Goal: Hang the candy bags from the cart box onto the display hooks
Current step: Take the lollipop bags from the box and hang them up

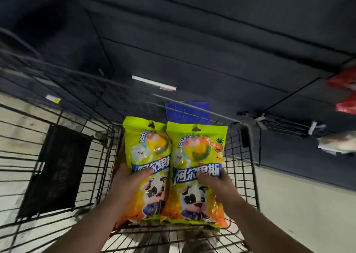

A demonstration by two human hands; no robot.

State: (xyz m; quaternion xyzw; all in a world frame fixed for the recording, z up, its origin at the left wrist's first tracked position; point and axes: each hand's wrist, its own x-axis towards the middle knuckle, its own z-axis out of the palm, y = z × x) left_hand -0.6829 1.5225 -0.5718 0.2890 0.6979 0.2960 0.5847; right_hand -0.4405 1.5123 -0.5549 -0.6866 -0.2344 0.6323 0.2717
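Dark shelving (192, 41), wire cart (252, 166), hands (127, 187) (218, 185) gripping bags (146, 148) (198, 156)

2 red packets (342, 81) at far right; a blue sheet (186, 111), perhaps cloth; black panel (55, 170) left.

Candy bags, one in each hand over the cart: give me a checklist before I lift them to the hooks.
1. Left grip on left bag: ok, thumb across its front.
2. Right grip on right bag: ok, thumb across its front.
3. Hang holes at both tops unblocked: ok.
4. Bags apart: not ok, the right bag overlaps the left one's edge.
5. Free display hook at right: cannot tell, it is blurred.
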